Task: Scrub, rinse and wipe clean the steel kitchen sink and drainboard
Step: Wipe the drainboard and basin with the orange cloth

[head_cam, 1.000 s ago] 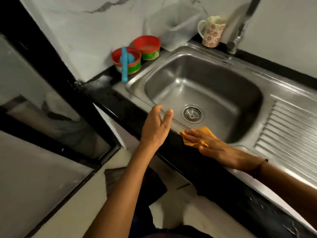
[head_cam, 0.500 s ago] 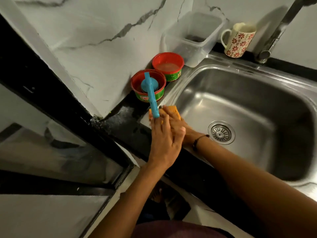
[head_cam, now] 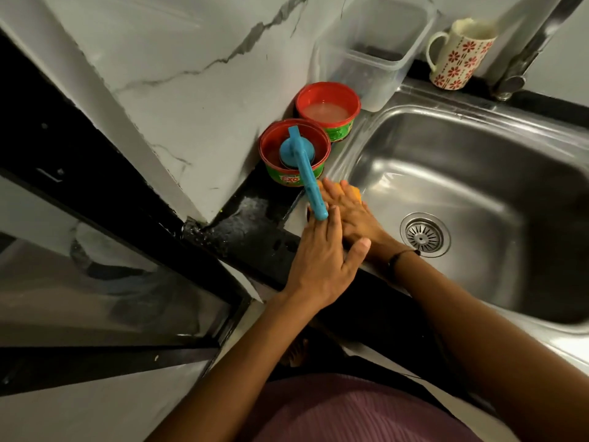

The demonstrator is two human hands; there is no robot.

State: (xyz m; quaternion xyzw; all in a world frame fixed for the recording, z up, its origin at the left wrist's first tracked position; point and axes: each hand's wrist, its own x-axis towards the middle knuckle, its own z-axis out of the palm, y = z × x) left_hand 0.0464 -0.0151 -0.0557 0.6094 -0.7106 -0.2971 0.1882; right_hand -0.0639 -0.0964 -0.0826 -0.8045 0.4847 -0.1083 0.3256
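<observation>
The right hand lies flat with straight fingers on an orange cloth, pressing it onto the rim of the steel sink at the basin's nine o'clock corner. The left hand hovers open just beside it at seven o'clock, fingers extended and partly overlapping the right wrist, holding nothing. A blue brush rests in a red tub at eleven o'clock of the hands, its handle reaching toward the fingertips. A second red tub with cloudy liquid stands behind it. A clear plastic container, a flowered mug and the tap line the sink's twelve o'clock edge. The drain sits at three o'clock of the hands.
</observation>
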